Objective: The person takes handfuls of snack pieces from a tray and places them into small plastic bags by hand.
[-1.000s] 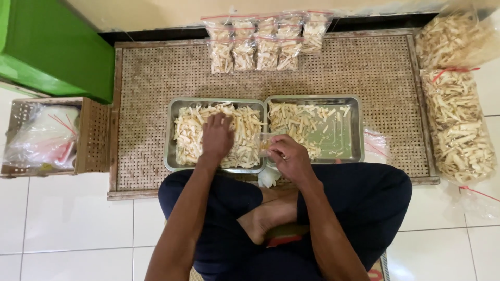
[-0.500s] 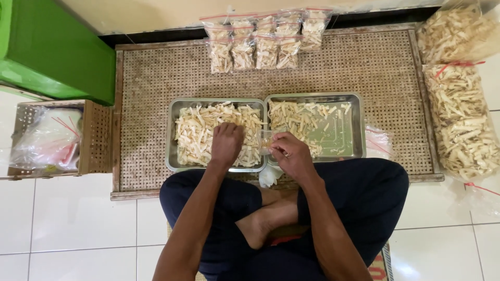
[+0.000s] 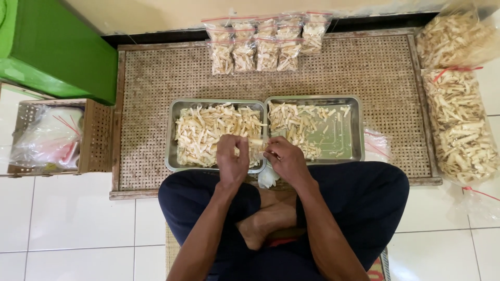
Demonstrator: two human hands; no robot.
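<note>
The left hand (image 3: 232, 158) has its fingers curled shut around pale snack sticks (image 3: 255, 141), which poke out toward the right hand (image 3: 285, 160). Their long axis lies roughly level, left to right, across the gap between the hands. The right hand's fingers are bent and pinch a small clear bag (image 3: 266, 176), whose crumpled white end hangs below the knuckles; whether they also touch the sticks cannot be told. Both hands sit close together, backs up, over the near rims where the two trays meet, forearms converging from the crossed legs.

The sticks are short, beige and straight-cut. The left tray (image 3: 173, 151) is heaped with them; the right tray (image 3: 354, 130) is half bare, its metal floor showing. Both stand on a woven mat (image 3: 375, 67), with filled packets (image 3: 260, 44) in a row at its far edge.
</note>
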